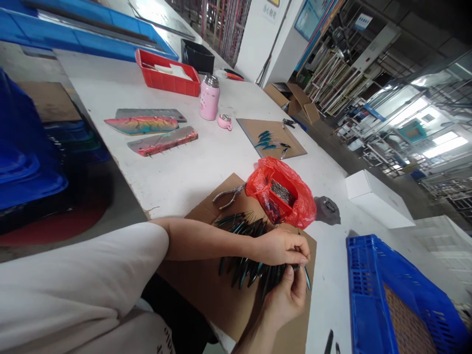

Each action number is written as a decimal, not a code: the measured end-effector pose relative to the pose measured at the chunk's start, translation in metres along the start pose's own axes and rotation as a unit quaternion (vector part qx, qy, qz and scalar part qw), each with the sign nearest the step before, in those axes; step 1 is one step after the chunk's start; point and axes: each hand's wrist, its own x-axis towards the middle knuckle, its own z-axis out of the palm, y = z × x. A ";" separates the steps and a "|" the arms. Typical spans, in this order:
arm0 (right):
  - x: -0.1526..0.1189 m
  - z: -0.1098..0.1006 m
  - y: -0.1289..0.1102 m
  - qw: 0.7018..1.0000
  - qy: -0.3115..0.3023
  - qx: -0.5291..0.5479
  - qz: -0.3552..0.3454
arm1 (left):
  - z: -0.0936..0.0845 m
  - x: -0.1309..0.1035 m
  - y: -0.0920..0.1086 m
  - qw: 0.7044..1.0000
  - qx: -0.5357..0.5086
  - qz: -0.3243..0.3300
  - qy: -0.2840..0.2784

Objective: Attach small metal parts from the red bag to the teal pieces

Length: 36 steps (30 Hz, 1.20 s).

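Observation:
My left hand (280,247) reaches in from the left with its fingertips pinched, touching the fingertips of my right hand (286,299). A slender dark teal piece (308,279) sticks out beside my right fingers, which are closed on it. Whatever the left fingertips pinch is too small to make out. Under and beside both hands, many slim dark and teal pieces (241,270) are spread over a brown cardboard sheet (228,305). Just above them stands a red container (283,189) of thin metal parts, wrapped in a red plastic bag (304,196). Pliers (229,195) lie beside the bag.
On the white table (177,182) are colourful fish-shaped pieces (147,125), a pink bottle (210,98), a red tray (167,81), a black box (198,56) and a board (254,129) with teal pieces. A blue crate (363,295) and white box (379,199) are at right.

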 end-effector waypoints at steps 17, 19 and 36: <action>0.002 0.001 0.005 0.999 -0.002 -0.024 -0.034 | 0.002 0.007 -0.022 0.998 0.061 0.011 0.000; 0.009 -0.003 0.012 0.997 0.011 -0.065 -0.039 | 0.001 0.008 -0.029 0.998 0.050 -0.025 0.008; 0.059 -0.056 0.028 0.957 0.011 -0.274 -0.094 | -0.011 0.015 -0.049 0.994 0.008 -0.065 0.093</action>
